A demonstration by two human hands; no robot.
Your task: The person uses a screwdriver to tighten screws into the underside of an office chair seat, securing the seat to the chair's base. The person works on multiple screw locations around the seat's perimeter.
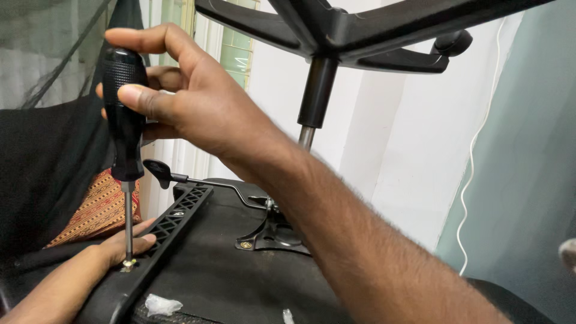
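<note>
Head view: right hand (180, 90) grips screwdriver (125, 126)

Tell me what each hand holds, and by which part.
Right hand grips the screwdriver by its black handle. Left hand holds nothing, resting beside the tip.

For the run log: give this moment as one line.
right hand: grips black screwdriver upright | tip: on brass screw in armrest bracket | left hand: steadies the shaft at the screw
</note>
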